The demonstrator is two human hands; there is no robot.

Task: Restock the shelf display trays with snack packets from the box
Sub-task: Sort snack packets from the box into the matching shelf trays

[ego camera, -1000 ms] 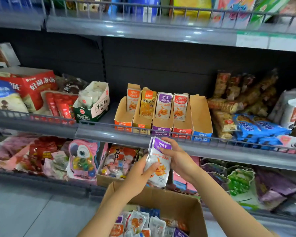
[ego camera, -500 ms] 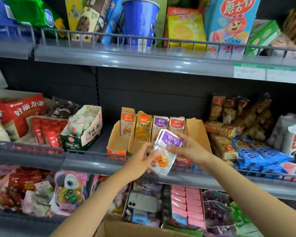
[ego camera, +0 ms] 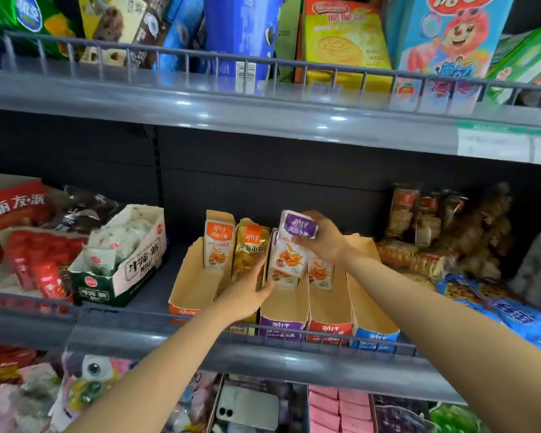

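My right hand point(ego camera: 322, 237) grips the top of a small stack of purple-topped snack packets point(ego camera: 289, 248), standing them upright at the back of the purple display tray point(ego camera: 281, 323) on the middle shelf. Fingers of my left hand point(ego camera: 244, 296) touch the stack's lower left edge, over the gold tray. An orange packet point(ego camera: 218, 245) stands in the orange tray point(ego camera: 189, 295), a gold packet point(ego camera: 251, 248) beside it, and a red packet point(ego camera: 320, 275) in the red tray point(ego camera: 330, 326). The blue tray point(ego camera: 374, 332) holds nothing visible. The box is out of view.
A wire rail point(ego camera: 294, 331) runs along the shelf's front edge. A green and white carton point(ego camera: 122, 267) stands left of the trays, wrapped bars point(ego camera: 431, 239) and blue packs point(ego camera: 519, 317) to the right. The upper shelf point(ego camera: 263, 110) overhangs. A phone point(ego camera: 247, 407) lies on the shelf below.
Both hands rose from above the box to the middle shelf and carried the purple packets into the back of the purple tray. The view tilted up, so the box dropped out of sight.
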